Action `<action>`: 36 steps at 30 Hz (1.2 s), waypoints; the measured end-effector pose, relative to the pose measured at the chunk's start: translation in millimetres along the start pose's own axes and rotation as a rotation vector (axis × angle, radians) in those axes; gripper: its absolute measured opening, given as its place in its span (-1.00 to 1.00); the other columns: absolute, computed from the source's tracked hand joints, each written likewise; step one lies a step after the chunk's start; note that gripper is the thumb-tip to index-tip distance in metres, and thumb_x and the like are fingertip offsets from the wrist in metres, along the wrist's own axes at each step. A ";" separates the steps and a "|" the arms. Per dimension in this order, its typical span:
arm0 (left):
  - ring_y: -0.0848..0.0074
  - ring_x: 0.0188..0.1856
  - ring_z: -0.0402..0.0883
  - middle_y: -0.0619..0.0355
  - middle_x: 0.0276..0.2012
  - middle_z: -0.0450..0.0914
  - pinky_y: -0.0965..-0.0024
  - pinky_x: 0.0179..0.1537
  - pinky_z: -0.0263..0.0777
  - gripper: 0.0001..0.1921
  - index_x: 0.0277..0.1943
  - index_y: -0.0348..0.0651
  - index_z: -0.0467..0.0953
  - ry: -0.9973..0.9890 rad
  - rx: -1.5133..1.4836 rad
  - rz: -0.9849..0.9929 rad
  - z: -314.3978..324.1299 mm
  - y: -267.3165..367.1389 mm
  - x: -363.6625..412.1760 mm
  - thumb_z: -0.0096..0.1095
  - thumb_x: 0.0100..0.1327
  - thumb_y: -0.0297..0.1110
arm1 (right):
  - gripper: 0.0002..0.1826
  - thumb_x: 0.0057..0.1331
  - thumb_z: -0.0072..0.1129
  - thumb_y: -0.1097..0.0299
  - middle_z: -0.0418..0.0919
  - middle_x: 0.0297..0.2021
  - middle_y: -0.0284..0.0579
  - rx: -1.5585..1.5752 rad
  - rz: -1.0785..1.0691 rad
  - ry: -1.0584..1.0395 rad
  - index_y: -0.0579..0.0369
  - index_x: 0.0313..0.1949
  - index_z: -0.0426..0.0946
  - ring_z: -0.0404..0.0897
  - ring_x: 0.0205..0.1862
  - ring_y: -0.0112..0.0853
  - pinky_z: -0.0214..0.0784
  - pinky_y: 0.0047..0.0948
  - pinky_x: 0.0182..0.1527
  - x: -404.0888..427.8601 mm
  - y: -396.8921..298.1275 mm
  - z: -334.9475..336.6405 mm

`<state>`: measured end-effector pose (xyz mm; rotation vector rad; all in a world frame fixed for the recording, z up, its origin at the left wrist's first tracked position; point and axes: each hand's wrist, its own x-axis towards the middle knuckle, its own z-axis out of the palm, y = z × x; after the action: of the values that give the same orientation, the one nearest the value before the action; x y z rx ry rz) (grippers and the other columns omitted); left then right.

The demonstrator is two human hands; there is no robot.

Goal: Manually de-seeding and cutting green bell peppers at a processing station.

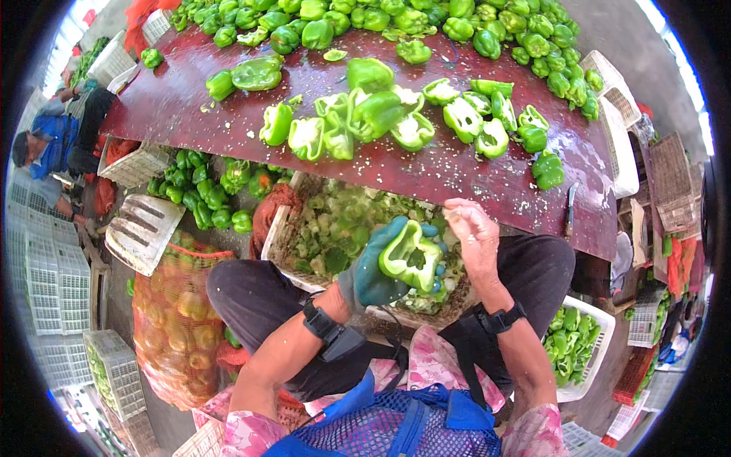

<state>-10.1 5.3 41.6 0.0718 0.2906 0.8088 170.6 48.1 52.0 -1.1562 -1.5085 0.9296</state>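
My left hand (pixel 380 265), in a teal coated glove, grips a green bell pepper piece (pixel 410 256) whose hollow inside faces up. Just to its right, my right hand (pixel 473 231) is bare, its fingers bent together with small pale bits on them; nothing larger shows in it. Below both hands is a plastic crate (pixel 277 231) of pepper cores and scraps. On the dark red table (pixel 365 177) lie cut pepper halves (pixel 308 137) with pale seeds scattered about. A knife (pixel 570 208) rests near the table's right edge.
Whole green peppers (pixel 514 34) are heaped along the table's far side. A white crate of peppers (pixel 571 343) stands at my right, and a filled orange mesh bag (pixel 177 325) at my left. More peppers (pixel 211 194) lie below the table. A co-worker (pixel 54 137) sits at far left.
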 end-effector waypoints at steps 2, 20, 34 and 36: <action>0.36 0.00 0.58 0.01 0.06 0.53 0.24 0.07 0.47 -0.41 0.21 -0.22 0.36 -0.020 -0.009 0.012 7.1 3.7 -5.4 -0.07 0.36 0.12 | -0.89 0.25 0.12 0.47 0.56 -0.17 -0.06 -0.346 -0.046 -0.069 0.24 -0.28 0.55 0.54 -0.18 -0.42 0.38 -0.44 -0.13 -0.7 2.6 -13.0; 0.51 0.02 0.40 0.12 0.01 0.41 0.42 0.07 0.32 -0.64 0.10 -0.21 0.33 0.313 1.278 0.856 25.5 8.1 -5.5 0.04 0.39 -0.16 | -0.52 0.46 -0.26 0.00 0.47 0.06 -0.12 -0.132 0.565 -0.031 0.04 0.17 0.34 0.49 0.05 -0.37 0.32 -0.36 0.03 -41.6 77.2 28.4; 0.40 0.03 0.51 0.07 0.02 0.50 0.31 0.07 0.41 -0.61 0.11 -0.21 0.40 0.294 0.783 0.579 -8.6 -3.4 5.2 0.03 0.37 -0.12 | -0.58 0.46 -0.22 0.10 0.53 -0.08 -0.18 0.617 0.812 0.131 0.12 0.08 0.43 0.50 -0.07 -0.41 0.38 -0.39 -0.11 -36.0 28.8 35.9; 0.48 -0.06 0.58 0.12 -0.11 0.58 0.33 0.00 0.50 -0.59 0.07 -0.17 0.42 0.222 0.285 0.462 -8.4 2.7 4.2 -0.01 0.38 -0.02 | -0.73 0.36 -0.05 0.46 0.53 -0.10 -0.24 0.427 0.631 0.201 0.10 0.04 0.45 0.53 -0.20 -0.55 0.38 -0.58 -0.28 -36.1 17.9 28.4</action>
<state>-11.7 9.7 33.1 0.3266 0.6123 1.2321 149.2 17.5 19.9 -1.3718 -0.7263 1.4222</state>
